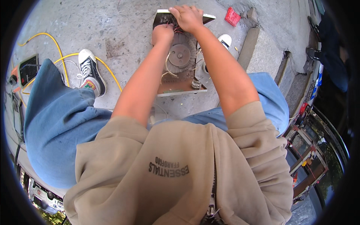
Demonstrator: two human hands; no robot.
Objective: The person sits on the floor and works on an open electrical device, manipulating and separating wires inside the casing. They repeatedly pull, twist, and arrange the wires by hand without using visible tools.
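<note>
Between my feet on the ground lies an opened electrical device with a brown metal base (176, 86) and a round coil (179, 55) with a grey disc at its centre. A dark front panel with a pale edge (209, 17) stands at its far end. My right hand (187, 18) grips the top of this panel, thumb toward the left. Just below and left, my left hand (163, 35) is closed at the panel's inner side, beside thin red wires (176, 28). What its fingertips pinch is hidden. A loose pale wire (167, 65) curves over the coil's left side.
A yellow cable (108, 69) runs past my left shoe (91, 69) to a dark-faced meter (28, 70) at far left. A red packet (232, 17) lies beyond a stone block (258, 50) on the right. Another person's legs (332, 48) show at the right edge, near a metal frame (309, 165).
</note>
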